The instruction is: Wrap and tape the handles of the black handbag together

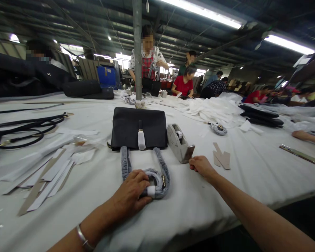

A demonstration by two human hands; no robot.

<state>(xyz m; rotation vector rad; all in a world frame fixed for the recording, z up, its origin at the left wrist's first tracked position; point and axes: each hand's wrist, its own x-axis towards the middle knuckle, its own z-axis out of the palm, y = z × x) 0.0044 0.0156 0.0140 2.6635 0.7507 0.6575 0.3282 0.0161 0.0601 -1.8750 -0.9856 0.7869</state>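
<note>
A black handbag lies on the white-covered table, with a white-wrapped clasp at its middle. Its handle, wrapped in greyish film, loops toward me. Within that loop sits a coiled, film-wrapped strap with a white band around it and a gold-coloured metal piece. My left hand is closed over the left side of the coil. Right of the bag stands a grey tape dispenser. At its near, cutting end my right hand pinches its fingers together; what is between them, if anything, is too small to see.
Paper and card strips and black straps lie on the left. Beige card pieces, another wrapped coil and a phone-like flat object are on the right. A metal post rises behind the bag; co-workers stand beyond.
</note>
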